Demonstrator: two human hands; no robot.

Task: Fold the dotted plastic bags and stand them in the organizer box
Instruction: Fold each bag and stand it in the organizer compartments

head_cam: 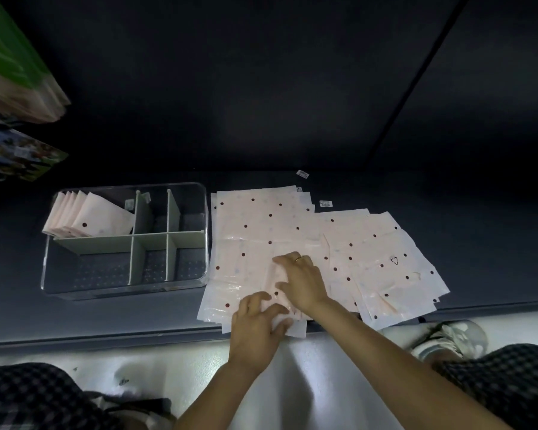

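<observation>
At far left we see a stack of green-and-tan printed packages (16, 66) at the frame edge, above a colourful printed pack (19, 156). Next comes the clear rectangular plastic organizer box (45, 265) with grey-green dividers, resting on the dark tabletop (292, 88). Its rear-left compartment holds a row of folded pale pink dotted plastic bags (87, 220), standing on edge and leaning. The other compartments show only the box floor.

Just right of the box we see the loose pile of flat pale pink plastic bags with dark red dots (261, 225), spread and overlapping, reaching the tabletop's near edge.

Our left hand (257, 324) lies on the near edge of the pile, fingers curled over a partly folded bag (280, 308), apparently gripping it; the view is too blurred to confirm. Our right hand (302, 282), wearing a ring, presses flat on the same bag with fingers spread and extended, grasping nothing.

Beyond the pile lie two small white labels (302, 173). At far right, a shoe (448, 336) rests on the pale floor (292, 367).
</observation>
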